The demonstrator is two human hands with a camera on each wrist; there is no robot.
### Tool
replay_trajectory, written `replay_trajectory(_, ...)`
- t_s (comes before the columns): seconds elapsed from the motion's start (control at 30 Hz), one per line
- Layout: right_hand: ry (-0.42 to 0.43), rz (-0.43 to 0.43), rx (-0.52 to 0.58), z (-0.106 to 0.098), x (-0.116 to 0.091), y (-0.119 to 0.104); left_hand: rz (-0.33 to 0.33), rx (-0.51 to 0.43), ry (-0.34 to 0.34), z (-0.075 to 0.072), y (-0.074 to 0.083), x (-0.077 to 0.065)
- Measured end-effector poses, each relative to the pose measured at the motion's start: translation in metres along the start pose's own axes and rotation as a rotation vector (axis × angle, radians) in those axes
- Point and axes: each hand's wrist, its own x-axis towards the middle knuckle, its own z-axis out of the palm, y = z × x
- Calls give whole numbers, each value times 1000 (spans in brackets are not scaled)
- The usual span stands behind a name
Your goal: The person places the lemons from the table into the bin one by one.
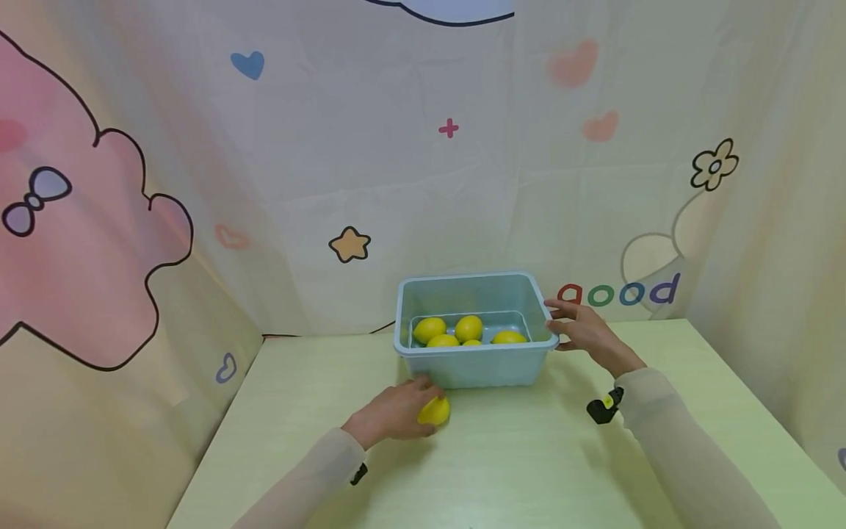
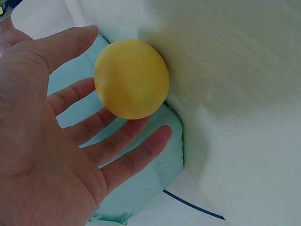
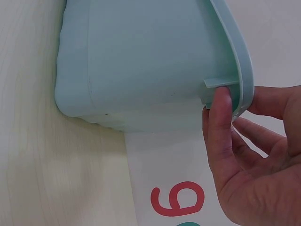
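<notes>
A light-blue plastic bin [image 1: 472, 371] stands at the back of the table, with several yellow lemons [image 1: 468, 328] inside. Another lemon [image 1: 436, 412] lies on the table in front of it. My left hand [image 1: 396, 413] is beside this lemon; in the left wrist view its fingers are spread and fairly straight, reaching to the lemon [image 2: 131, 79], while the thumb stands just off it. My right hand [image 1: 590, 338] pinches the bin's rim at its right end. The right wrist view has one digit under the rim [image 3: 244, 61] and the others on its far side.
The pale green-yellow table [image 1: 502, 470] meets a printed cloth backdrop [image 1: 396, 162] right behind the bin. More cloth hangs at the left and right sides.
</notes>
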Motion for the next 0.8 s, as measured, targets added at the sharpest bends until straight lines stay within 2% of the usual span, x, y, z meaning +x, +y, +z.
replay_trajectory(0.17, 2, 6, -8, 1, -1, -2, -12, -30, -33, 6, 2, 3)
replay_trajectory(0.4, 5, 9, -12, 1, -2, -1, -22, -68, -135, 18, 5, 5)
replay_trajectory(0.8, 2, 7, -2, 0, -1, -1, 16, 4, -168, 16, 9, 2)
